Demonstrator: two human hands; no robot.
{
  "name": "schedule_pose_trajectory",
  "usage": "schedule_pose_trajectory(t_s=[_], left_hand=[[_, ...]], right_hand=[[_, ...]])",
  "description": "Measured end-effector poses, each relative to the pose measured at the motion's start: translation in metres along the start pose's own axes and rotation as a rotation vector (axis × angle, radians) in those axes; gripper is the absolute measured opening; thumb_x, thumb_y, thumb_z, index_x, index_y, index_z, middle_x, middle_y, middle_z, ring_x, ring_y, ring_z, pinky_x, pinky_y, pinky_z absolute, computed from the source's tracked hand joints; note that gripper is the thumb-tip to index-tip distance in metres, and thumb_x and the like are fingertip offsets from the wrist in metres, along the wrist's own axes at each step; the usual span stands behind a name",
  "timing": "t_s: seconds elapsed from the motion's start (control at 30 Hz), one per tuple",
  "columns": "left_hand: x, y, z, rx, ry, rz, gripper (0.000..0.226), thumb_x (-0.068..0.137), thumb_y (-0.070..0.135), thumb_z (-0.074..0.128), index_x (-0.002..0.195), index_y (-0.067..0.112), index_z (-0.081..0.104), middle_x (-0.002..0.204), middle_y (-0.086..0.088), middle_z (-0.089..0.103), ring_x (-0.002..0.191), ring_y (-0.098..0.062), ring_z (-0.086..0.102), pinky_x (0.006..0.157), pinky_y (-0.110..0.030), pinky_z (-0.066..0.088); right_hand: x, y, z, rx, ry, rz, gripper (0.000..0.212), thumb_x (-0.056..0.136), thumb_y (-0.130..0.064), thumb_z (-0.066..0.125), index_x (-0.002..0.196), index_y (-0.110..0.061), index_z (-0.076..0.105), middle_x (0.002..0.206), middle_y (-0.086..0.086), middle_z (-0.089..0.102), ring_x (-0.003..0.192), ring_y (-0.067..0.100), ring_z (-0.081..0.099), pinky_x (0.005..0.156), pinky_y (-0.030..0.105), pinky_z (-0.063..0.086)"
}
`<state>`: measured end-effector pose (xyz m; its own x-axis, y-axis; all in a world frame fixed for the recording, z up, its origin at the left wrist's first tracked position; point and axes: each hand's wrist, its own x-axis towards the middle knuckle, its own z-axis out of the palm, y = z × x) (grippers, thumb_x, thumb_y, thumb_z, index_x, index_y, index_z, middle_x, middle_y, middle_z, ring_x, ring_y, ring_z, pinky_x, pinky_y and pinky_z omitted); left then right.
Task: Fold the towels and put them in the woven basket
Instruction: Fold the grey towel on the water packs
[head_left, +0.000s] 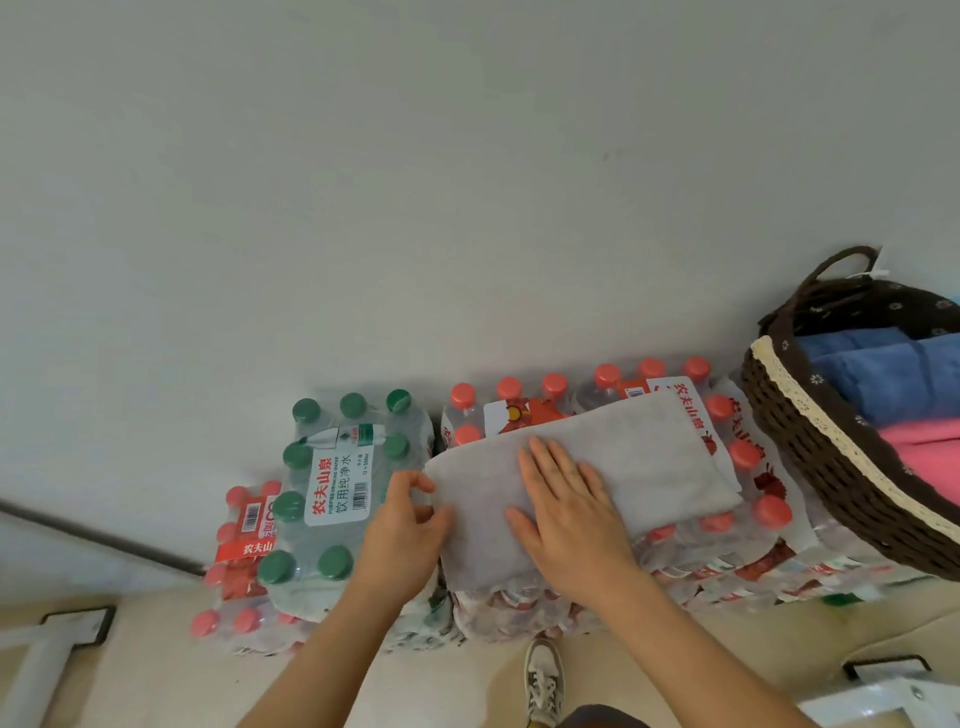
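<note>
head view: the grey towel (623, 457) lies folded into a thick band on top of a shrink-wrapped pack of red-capped bottles (748, 457), which serves as the work surface beneath it. the right hand (566, 509) rests flat on the towel's near-left part, fingers straight and spread, palm down. i judge this is to press the layers down and keep the fold from springing open. the left hand (400, 530) is at the towel's left edge, fingers curled and thumb closed against them, pinching that edge. it seems ready either to square it up or to carry it over for another fold.

to the towel's right, near but not touching it, stands the woven basket (810, 415), tilted toward the camera, with a dark flowered lining. blue towels (883, 374) and a pink towel (924, 441) are already folded inside it, so the grey one looks like one of the last to go in.

to the towel's left sits a pack of green-capped bottles (332, 483). below the towel, on the floor, a shoe (543, 680) shows.
</note>
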<state>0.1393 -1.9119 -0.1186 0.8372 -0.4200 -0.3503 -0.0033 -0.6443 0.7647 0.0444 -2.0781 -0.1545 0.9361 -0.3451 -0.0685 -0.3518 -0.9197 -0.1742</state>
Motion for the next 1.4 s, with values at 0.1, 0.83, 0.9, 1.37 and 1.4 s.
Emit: schedule_pose_trajectory(t_s=[0.1, 0.83, 0.9, 1.37, 1.4], left_hand=[[-0.001, 0.003, 0.006, 0.12, -0.05, 0.041, 0.021, 0.09, 0.027, 0.055, 0.099, 0.031, 0.037, 0.06, -0.002, 0.056, 0.052, -0.017, 0.05, 0.054, -0.033, 0.042], [-0.036, 0.007, -0.05, -0.867, -0.003, -0.243, 0.052, 0.08, -0.013, 0.058, 0.116, 0.024, 0.059, 0.094, -0.021, 0.064, 0.083, -0.034, 0.061, 0.081, -0.049, 0.048], [-0.035, 0.017, -0.05, -0.92, -0.014, -0.225, 0.046, 0.08, -0.012, 0.058, 0.114, 0.019, 0.061, 0.094, -0.021, 0.066, 0.085, -0.033, 0.06, 0.085, -0.051, 0.047], [0.002, 0.026, -0.064, 0.618, 0.184, 0.631, 0.048, 0.068, 0.012, 0.081, 0.109, 0.032, 0.065, 0.12, -0.002, 0.05, 0.112, -0.021, 0.044, 0.093, -0.036, 0.042], [0.004, 0.026, -0.068, 0.565, 0.077, 0.65, 0.039, 0.068, 0.015, 0.082, 0.1, 0.033, 0.068, 0.121, 0.001, 0.055, 0.112, -0.018, 0.048, 0.093, -0.037, 0.045]], right_hand=[[-0.001, 0.0, 0.002, 0.0, 0.026, -0.008, 0.065, 0.091, -0.052, 0.032, 0.143, -0.015, 0.04, 0.152, 0.004, 0.036, 0.14, 0.02, 0.033, 0.112, 0.042, 0.023], [0.006, -0.055, -0.048, 0.474, -0.411, -0.18, 0.102, 0.07, -0.082, 0.041, 0.151, -0.036, -0.002, 0.158, -0.016, -0.012, 0.143, 0.001, -0.014, 0.119, 0.037, -0.004], [-0.007, -0.069, -0.063, 0.478, -0.42, -0.219, 0.11, 0.068, -0.078, 0.054, 0.15, -0.035, -0.005, 0.157, -0.02, -0.008, 0.144, 0.001, -0.005, 0.119, 0.039, 0.005], [-0.026, -0.061, -0.072, 0.81, 0.042, -0.017, 0.031, 0.084, -0.013, 0.055, 0.109, -0.03, 0.062, 0.086, -0.011, 0.067, 0.075, 0.008, 0.06, 0.071, 0.027, 0.052], [-0.027, -0.055, -0.075, 0.832, -0.023, -0.026, 0.027, 0.083, -0.012, 0.055, 0.103, -0.029, 0.065, 0.082, -0.01, 0.067, 0.073, 0.006, 0.06, 0.068, 0.025, 0.052]])
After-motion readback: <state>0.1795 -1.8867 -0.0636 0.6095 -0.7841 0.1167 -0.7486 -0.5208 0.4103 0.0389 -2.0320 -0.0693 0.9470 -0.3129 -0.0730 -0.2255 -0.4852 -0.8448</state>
